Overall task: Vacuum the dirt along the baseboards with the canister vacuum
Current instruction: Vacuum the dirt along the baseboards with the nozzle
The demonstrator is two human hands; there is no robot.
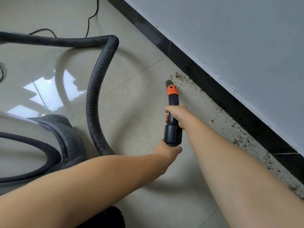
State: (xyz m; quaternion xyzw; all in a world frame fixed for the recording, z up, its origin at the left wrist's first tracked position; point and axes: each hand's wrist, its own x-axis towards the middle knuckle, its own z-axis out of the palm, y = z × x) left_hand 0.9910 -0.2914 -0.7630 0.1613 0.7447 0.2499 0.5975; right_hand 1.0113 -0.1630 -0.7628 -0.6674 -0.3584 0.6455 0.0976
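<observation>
Black nozzle (171, 111) with an orange collar points up-frame, its tip just left of the dirt (230, 124) strewn along the baseboard (213, 89). The right hand (178, 115), fingers clamped mid-tube, is nearer the debris; the left hand (166, 149) grips the hose end.

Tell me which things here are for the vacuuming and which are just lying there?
For the job: nozzle, hose, canister vacuum, dirt, baseboard, left hand, right hand, power cord.
Just there: dark thing at the bottom edge, wall.
</observation>
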